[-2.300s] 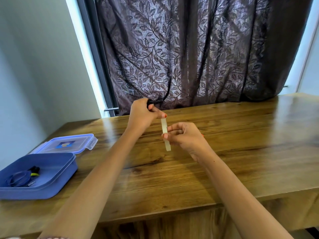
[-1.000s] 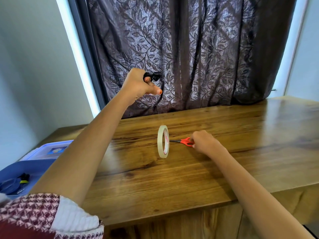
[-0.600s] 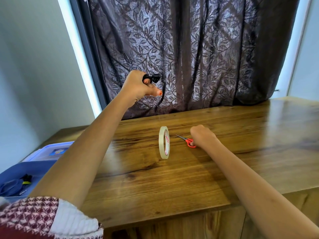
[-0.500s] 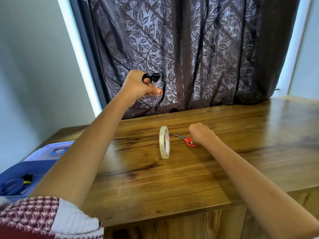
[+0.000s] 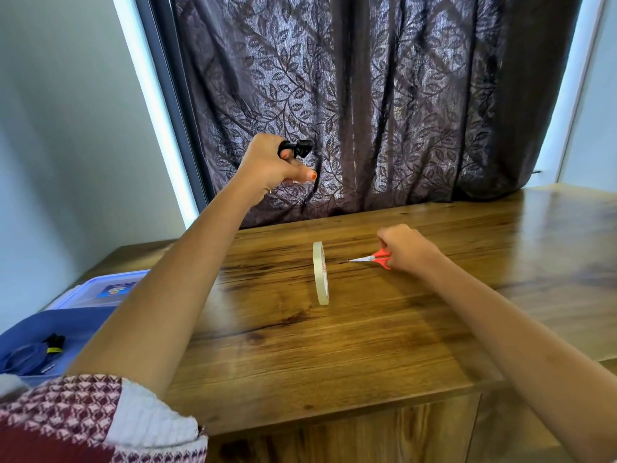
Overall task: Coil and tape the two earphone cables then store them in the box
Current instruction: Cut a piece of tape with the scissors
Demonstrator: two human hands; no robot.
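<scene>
One coiled black earphone cable is pinched in my raised left hand, while my right hand, with the upright beige tape roll to its left, grips small orange-handled scissors; I judge taping is underway, so next I need a cut strip.

Two earphone cables: one black coiled earphone cable, one blue coiled earphone cable. One narrow roll of pale tape. One pair of small red-handled scissors. One blue plastic box, one translucent blue lid. One wooden table.
</scene>
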